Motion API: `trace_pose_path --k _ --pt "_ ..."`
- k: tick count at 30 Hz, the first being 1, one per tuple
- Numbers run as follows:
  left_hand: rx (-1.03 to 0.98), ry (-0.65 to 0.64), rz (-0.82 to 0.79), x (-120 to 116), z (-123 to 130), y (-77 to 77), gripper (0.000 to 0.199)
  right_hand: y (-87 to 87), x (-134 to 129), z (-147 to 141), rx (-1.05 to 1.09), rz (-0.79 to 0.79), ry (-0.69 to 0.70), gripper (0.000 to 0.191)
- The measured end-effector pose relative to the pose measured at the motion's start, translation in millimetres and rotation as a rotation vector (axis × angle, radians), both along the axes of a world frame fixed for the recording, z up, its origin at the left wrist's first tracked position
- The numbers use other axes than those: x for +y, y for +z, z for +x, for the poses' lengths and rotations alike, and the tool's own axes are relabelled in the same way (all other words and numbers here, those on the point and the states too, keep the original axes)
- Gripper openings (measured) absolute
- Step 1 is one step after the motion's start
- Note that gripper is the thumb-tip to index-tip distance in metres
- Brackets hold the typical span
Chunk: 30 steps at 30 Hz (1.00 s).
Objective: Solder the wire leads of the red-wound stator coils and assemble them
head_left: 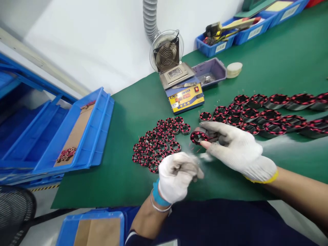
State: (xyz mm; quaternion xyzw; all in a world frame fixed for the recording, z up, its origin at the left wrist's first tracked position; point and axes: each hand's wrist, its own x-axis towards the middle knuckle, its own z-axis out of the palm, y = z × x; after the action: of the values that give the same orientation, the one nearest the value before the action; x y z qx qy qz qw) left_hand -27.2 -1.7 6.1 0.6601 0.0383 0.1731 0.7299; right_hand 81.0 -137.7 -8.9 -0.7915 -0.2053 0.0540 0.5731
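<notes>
Green counter (102, 191) stretches before us against a white wall (89, 41), and the work on it looks partway through. We have 2 groups of wound rings standing out: a tight cluster (160, 138) on the left and longer rows (271, 114) on the right, with more rings (66, 154) inside the blue crate (102, 130). Our gloved right hand (232, 147) pinches 1 ring (199, 137) between thumb and fingers, just above the counter in the gap between those groups. Our left hand (180, 176) is near the cluster, fingers curled in; it is blurred, so we cannot tell whether it grips anything. We judge that 1 group is finished and the other waiting, but both look alike from here, so which is which we cannot say
</notes>
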Motion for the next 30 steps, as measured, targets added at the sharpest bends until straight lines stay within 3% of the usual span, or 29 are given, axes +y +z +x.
trace_pose_path --k 4,7,10,13,19,24,30 --pt "-0.151 0.16 -0.166 -1.6 -3.6 4.3 0.032 25.5 4.7 32.3 -0.056 -0.067 -0.037 0.05" --pt "-0.041 0.125 -0.192 -7.2 0.2 6.6 0.041 56.3 20.3 84.2 -0.27 -0.255 -0.096 0.053" --pt "0.111 0.053 -0.213 -12.2 4.9 5.5 0.053 86.1 47.9 144.7 -0.48 -0.547 -0.146 0.056" --pt "0.188 -0.002 -0.276 -12.0 9.7 -2.1 0.058 103.7 77.9 192.3 -0.541 -0.656 -0.16 0.063" --pt "0.153 0.012 -0.397 -4.3 17.2 -18.1 0.056 100.6 112.8 231.2 -0.577 -0.807 -0.082 0.077" --pt "0.186 -0.001 -0.444 -4.3 17.8 -16.9 0.06 90.7 122.7 233.3 -0.615 -0.793 -0.047 0.058" --pt "0.202 -0.029 -0.481 -5.3 18.3 -14.1 0.065 86.4 124.5 230.1 -0.621 -0.797 0.0 0.059"
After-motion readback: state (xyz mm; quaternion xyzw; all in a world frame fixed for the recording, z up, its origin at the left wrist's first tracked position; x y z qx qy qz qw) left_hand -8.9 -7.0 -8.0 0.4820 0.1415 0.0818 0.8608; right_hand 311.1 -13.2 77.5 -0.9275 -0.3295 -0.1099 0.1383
